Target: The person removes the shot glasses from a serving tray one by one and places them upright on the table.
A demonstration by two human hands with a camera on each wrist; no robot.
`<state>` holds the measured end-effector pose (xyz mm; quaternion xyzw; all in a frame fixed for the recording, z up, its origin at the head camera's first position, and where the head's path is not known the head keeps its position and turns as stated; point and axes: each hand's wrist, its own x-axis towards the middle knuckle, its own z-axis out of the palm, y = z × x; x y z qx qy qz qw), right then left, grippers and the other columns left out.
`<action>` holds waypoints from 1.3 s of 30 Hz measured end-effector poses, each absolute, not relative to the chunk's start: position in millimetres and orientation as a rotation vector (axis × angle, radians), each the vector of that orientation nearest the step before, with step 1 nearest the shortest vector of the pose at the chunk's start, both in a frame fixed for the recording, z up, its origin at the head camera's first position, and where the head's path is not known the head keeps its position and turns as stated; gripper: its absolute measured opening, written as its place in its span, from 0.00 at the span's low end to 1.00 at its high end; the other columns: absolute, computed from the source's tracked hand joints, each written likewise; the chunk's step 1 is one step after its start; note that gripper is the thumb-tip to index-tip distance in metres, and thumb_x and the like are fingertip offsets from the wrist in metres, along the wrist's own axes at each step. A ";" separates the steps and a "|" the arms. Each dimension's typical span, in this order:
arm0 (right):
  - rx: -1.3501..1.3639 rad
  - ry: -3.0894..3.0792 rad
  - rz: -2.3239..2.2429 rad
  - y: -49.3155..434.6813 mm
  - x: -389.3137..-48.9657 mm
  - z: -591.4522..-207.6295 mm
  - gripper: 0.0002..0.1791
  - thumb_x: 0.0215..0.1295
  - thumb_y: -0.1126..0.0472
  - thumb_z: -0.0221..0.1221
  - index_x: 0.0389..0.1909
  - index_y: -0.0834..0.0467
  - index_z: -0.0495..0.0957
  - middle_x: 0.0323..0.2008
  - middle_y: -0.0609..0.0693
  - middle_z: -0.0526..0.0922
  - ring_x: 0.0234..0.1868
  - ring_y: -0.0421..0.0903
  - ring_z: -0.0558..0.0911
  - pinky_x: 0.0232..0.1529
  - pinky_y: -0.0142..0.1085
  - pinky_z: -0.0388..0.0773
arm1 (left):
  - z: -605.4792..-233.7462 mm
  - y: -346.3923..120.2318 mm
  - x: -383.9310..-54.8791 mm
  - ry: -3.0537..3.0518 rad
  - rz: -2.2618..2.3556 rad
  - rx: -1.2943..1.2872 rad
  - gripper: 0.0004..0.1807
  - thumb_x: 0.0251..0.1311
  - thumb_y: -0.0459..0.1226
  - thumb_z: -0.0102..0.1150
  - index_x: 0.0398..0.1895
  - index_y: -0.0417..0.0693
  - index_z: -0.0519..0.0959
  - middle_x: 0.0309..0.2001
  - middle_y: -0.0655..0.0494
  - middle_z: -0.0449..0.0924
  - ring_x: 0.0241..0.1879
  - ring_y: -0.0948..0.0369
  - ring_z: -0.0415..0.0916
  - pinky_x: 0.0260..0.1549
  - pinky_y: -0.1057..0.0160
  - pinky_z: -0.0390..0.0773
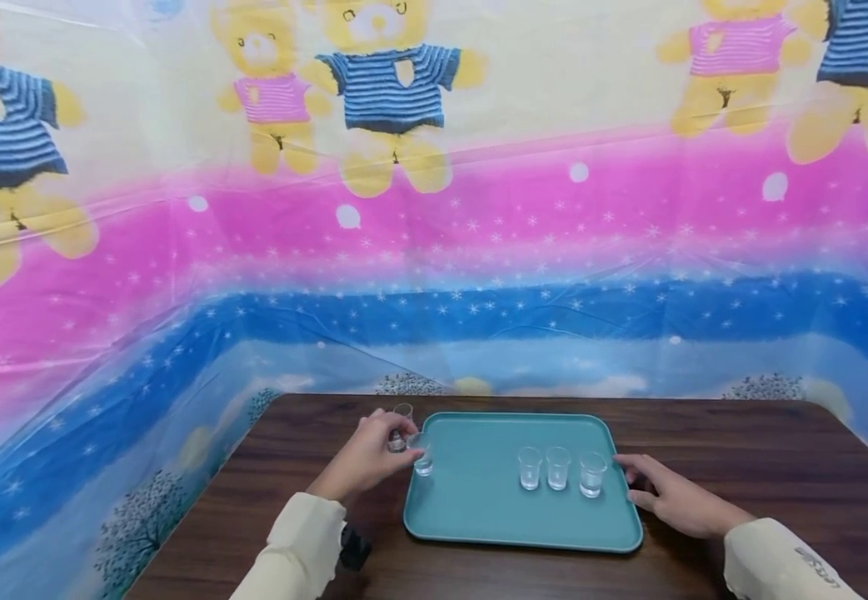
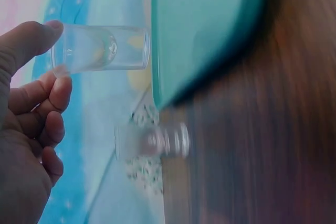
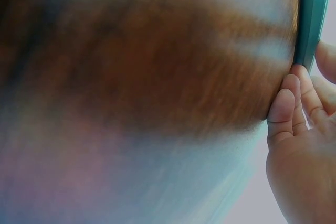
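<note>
My left hand point(image 1: 369, 454) pinches a small clear shot glass point(image 1: 422, 460) near its rim, between thumb and fingertips. Upright, this glass point(image 2: 102, 48) has its base close over the left side of the green tray point(image 1: 479, 517). Just beyond the left fingers, a second shot glass point(image 1: 402, 411) stands on the table, partly hidden by the hand. Three more glasses, a left one point(image 1: 529, 471), a middle one point(image 1: 557, 471) and a right one point(image 1: 592, 477), stand in a row on the tray. My right hand point(image 1: 677, 498) touches the tray's right rim point(image 3: 310, 19) with its fingertips.
The tray lies on a dark wood-grain table point(image 1: 771, 450). Behind and to the left hangs a cloth point(image 1: 404, 317) printed with bears, meeting the table's back edge. A small black object point(image 1: 355, 548) shows beside the left sleeve.
</note>
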<state>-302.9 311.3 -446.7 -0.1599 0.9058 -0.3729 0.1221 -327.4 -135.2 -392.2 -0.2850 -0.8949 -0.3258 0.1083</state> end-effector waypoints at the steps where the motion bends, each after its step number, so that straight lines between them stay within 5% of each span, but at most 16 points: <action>1: -0.471 2.642 -1.089 311.7 -302.6 -446.7 0.29 0.71 0.61 0.51 0.69 0.63 0.55 0.45 0.53 0.67 0.44 0.49 0.69 0.40 0.45 0.66 | -392.8 -140.2 -326.7 -2.633 -0.963 -0.819 0.10 0.54 0.37 0.68 0.37 0.44 0.80 0.31 0.55 0.75 0.33 0.56 0.67 0.51 0.42 0.56; 12: -0.463 2.633 -1.105 314.6 -300.7 -446.2 0.30 0.71 0.61 0.52 0.69 0.63 0.55 0.46 0.53 0.68 0.46 0.50 0.70 0.40 0.44 0.67 | -407.3 -168.1 -328.8 -2.661 -0.814 -0.588 0.11 0.49 0.36 0.71 0.31 0.41 0.80 0.26 0.59 0.76 0.31 0.58 0.66 0.40 0.54 0.57; 26: -0.469 2.628 -1.124 313.5 -303.3 -447.0 0.30 0.71 0.62 0.52 0.69 0.64 0.54 0.46 0.53 0.68 0.49 0.51 0.69 0.43 0.46 0.68 | -420.3 -160.5 -338.1 -2.673 -0.772 -0.461 0.10 0.51 0.38 0.70 0.32 0.41 0.82 0.25 0.60 0.75 0.31 0.60 0.65 0.39 0.53 0.57; 34: -0.437 2.639 -1.114 310.6 -303.8 -445.7 0.30 0.70 0.62 0.52 0.69 0.62 0.55 0.47 0.53 0.68 0.49 0.50 0.70 0.43 0.46 0.68 | -418.2 -157.8 -337.8 -2.639 -0.752 -0.394 0.16 0.49 0.40 0.72 0.38 0.41 0.80 0.31 0.56 0.75 0.36 0.57 0.64 0.41 0.54 0.61; 39: -0.437 2.648 -1.104 310.4 -304.6 -446.7 0.29 0.70 0.62 0.52 0.69 0.62 0.56 0.46 0.53 0.68 0.49 0.50 0.70 0.43 0.46 0.68 | -413.8 -151.8 -336.1 -2.557 -0.801 -0.562 0.16 0.50 0.38 0.71 0.42 0.44 0.81 0.38 0.52 0.79 0.37 0.57 0.65 0.35 0.56 0.68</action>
